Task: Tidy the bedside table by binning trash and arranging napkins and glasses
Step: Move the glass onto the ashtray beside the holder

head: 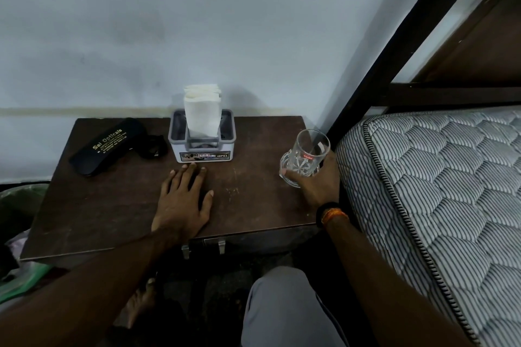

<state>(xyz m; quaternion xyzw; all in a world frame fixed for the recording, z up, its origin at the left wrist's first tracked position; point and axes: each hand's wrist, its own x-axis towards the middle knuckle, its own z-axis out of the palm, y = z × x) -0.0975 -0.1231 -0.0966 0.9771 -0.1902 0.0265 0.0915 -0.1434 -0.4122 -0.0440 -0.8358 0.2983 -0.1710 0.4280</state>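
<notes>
A clear cut-glass tumbler [306, 156] with a red label stands tilted at the right edge of the dark brown bedside table [112, 205]; my right hand [315, 183] grips its base. White napkins [202, 113] stand upright in a grey holder [201, 139] at the back middle of the table. My left hand [183, 203] lies flat on the tabletop, fingers apart, just in front of the holder and holding nothing.
A black spectacle case [105, 146] with gold lettering lies at the back left, a black strap or cord [153, 146] beside it. A striped mattress [437, 191] and dark bed frame [375, 59] border the right. A green-lined bin [17, 205] sits at the left.
</notes>
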